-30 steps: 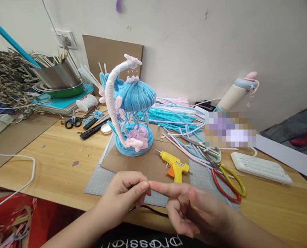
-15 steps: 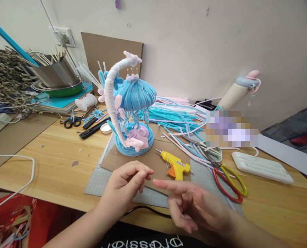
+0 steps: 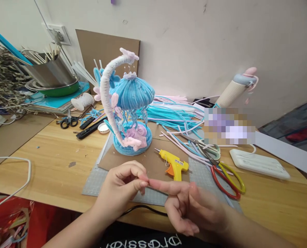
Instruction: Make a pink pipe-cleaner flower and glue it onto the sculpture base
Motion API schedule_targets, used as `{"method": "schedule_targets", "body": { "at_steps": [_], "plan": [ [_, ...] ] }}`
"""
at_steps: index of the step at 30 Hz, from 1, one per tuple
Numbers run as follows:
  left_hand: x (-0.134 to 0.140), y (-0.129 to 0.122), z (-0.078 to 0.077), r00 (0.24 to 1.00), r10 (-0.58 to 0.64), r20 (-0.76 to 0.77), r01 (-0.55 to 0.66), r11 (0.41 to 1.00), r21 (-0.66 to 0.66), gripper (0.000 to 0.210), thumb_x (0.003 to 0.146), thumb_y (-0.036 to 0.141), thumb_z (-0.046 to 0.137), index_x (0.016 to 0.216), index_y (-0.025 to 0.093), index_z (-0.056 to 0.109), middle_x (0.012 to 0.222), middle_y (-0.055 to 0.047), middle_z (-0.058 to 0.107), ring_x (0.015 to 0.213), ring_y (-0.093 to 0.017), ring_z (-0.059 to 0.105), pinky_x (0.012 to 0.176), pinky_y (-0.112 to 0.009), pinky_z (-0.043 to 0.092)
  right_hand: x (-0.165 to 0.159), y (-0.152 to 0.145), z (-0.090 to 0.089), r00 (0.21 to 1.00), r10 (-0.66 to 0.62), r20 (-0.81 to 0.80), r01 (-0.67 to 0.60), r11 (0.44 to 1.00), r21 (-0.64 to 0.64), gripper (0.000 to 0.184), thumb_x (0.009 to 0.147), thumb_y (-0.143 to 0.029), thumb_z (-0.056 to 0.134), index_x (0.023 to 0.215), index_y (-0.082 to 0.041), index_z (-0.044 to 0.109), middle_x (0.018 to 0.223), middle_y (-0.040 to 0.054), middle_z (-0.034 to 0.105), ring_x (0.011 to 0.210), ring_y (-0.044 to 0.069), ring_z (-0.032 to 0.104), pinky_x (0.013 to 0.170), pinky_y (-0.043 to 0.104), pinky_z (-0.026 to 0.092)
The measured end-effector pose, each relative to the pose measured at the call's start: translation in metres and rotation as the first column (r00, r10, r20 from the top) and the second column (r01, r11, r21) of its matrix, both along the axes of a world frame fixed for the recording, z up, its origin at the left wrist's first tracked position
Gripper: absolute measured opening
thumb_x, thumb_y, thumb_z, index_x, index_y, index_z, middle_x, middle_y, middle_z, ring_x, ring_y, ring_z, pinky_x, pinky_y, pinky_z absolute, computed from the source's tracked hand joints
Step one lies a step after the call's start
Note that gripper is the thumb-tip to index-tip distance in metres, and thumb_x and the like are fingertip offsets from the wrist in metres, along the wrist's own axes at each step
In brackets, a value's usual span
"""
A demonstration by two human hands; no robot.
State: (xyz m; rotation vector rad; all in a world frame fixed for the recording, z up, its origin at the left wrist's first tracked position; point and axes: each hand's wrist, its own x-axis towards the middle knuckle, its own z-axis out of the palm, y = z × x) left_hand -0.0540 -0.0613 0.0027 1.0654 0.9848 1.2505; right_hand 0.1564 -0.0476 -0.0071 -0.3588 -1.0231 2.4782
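My left hand (image 3: 122, 184) is closed in a pinch, its thumb and forefinger meeting the tip of my right forefinger; anything tiny between them is too small to make out. My right hand (image 3: 194, 205) has its forefinger stretched out to the left, the other fingers loosely curled and holding nothing. Just beyond the hands lies a yellow hot glue gun (image 3: 174, 163) on a sheet of brown cardboard (image 3: 153, 160). Behind my left hand stands a pipe-cleaner jellyfish lamp (image 3: 134, 93), a blue fluffy canopy hanging from a white curved arm (image 3: 106, 86) over a round blue base (image 3: 129, 150).
Blue and pink pipe cleaners (image 3: 169, 117) lie behind the glue gun. Red-and-yellow-handled scissors (image 3: 224, 179) rest at the right beside a white power strip (image 3: 260, 163). Black scissors (image 3: 69, 121), a utility knife (image 3: 87, 130) and a spool (image 3: 82, 101) are on the left. A bottle (image 3: 233, 90) stands at the back right.
My two hands have come together: the right forefinger has moved left to touch the left fingertips. The whole view has shifted slightly; the tabletop things stay as they were.
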Motion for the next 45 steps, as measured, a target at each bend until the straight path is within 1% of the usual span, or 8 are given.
{"method": "schedule_targets", "body": {
  "at_steps": [5, 10, 18, 24, 30, 33, 38, 45],
  "plan": [
    [-0.001, -0.001, -0.002, 0.988, 0.153, 0.028, -0.151, 0.987, -0.059, 0.014, 0.08, 0.03, 0.074, 0.072, 0.02, 0.07, 0.062, 0.003, 0.057, 0.041, -0.003, 0.044, 0.038, -0.014, 0.031, -0.002, 0.004, -0.006, 1.0, -0.01, 0.012, 0.009, 0.998, 0.061, 0.067, 0.083, -0.069, 0.055, 0.12, -0.015, 0.067, 0.051, -0.0063, 0.049, 0.034, 0.003, 0.029, 0.034, 0.017, 0.02],
    [0.016, -0.007, 0.017, 0.998, -0.051, -0.043, 0.056, 0.99, 0.131, 0.014, 0.083, 0.031, 0.07, 0.077, 0.022, 0.078, 0.068, -0.001, 0.062, 0.047, -0.006, 0.053, 0.043, -0.017, 0.041, -0.005, 0.001, -0.007, 0.941, -0.269, 0.203, 0.189, 0.92, 0.343, 0.05, 0.079, -0.059, 0.068, 0.063, -0.012, 0.063, 0.046, -0.0082, 0.039, 0.041, 0.003, 0.028, 0.041, 0.019, 0.018],
    [0.036, -0.007, 0.022, 0.957, -0.271, 0.104, 0.272, 0.962, 0.006, 0.009, 0.072, 0.017, 0.08, 0.078, 0.024, 0.08, 0.074, -0.001, 0.066, 0.059, -0.008, 0.057, 0.049, -0.015, 0.046, -0.001, -0.004, -0.006, 0.868, -0.426, 0.256, 0.176, 0.745, 0.643, 0.057, 0.084, -0.065, 0.056, 0.057, -0.015, 0.053, 0.054, -0.0055, 0.035, 0.051, 0.007, 0.03, 0.047, 0.023, 0.022],
    [0.034, -0.011, 0.017, 0.985, -0.164, 0.053, 0.163, 0.986, 0.02, 0.008, 0.072, 0.011, 0.079, 0.07, 0.018, 0.076, 0.07, 0.001, 0.061, 0.061, -0.006, 0.058, 0.056, -0.015, 0.048, -0.001, -0.004, -0.006, 0.748, -0.589, 0.307, 0.245, 0.674, 0.697, 0.055, 0.08, -0.062, 0.064, 0.053, -0.016, 0.048, 0.05, -0.0063, 0.037, 0.05, 0.007, 0.03, 0.047, 0.023, 0.022],
    [0.031, -0.008, 0.008, 0.885, -0.357, 0.298, 0.408, 0.903, -0.13, 0.009, 0.072, 0.023, 0.08, 0.072, 0.016, 0.074, 0.073, 0.0, 0.06, 0.049, -0.005, 0.057, 0.047, -0.017, 0.047, -0.006, 0.0, 0.003, 0.801, -0.426, 0.421, 0.218, 0.862, 0.458, 0.051, 0.062, -0.058, 0.08, 0.054, -0.016, 0.052, 0.049, -0.0064, 0.043, 0.05, 0.007, 0.032, 0.048, 0.022, 0.024],
    [0.027, -0.008, 0.009, 0.885, -0.391, 0.251, 0.441, 0.879, -0.184, 0.016, 0.072, 0.027, 0.08, 0.069, 0.013, 0.072, 0.072, -0.001, 0.061, 0.049, -0.005, 0.055, 0.048, -0.017, 0.045, -0.007, 0.0, 0.005, 0.787, -0.423, 0.449, 0.201, 0.865, 0.46, 0.048, 0.059, -0.053, 0.084, 0.053, -0.016, 0.054, 0.049, -0.0057, 0.046, 0.05, 0.007, 0.034, 0.048, 0.022, 0.026],
    [0.028, -0.01, 0.011, 0.944, -0.306, 0.121, 0.326, 0.921, -0.215, 0.029, 0.073, 0.038, 0.078, 0.069, 0.013, 0.064, 0.068, 0.002, 0.054, 0.05, -0.006, 0.049, 0.047, -0.018, 0.041, -0.004, 0.0, 0.002, 0.72, -0.549, 0.424, 0.186, 0.742, 0.644, 0.045, 0.068, -0.053, 0.079, 0.054, -0.016, 0.056, 0.047, -0.0058, 0.045, 0.048, 0.007, 0.034, 0.046, 0.022, 0.026],
    [0.036, -0.015, 0.007, 0.98, -0.19, -0.067, 0.186, 0.981, -0.059, 0.034, 0.085, 0.044, 0.065, 0.07, 0.015, 0.056, 0.074, 0.002, 0.048, 0.055, -0.008, 0.048, 0.053, -0.021, 0.04, -0.001, -0.001, 0.002, 0.681, -0.678, 0.278, 0.168, 0.514, 0.841, 0.045, 0.081, -0.051, 0.069, 0.054, -0.017, 0.056, 0.046, -0.0057, 0.044, 0.045, 0.007, 0.035, 0.043, 0.021, 0.027]
  ]
}}
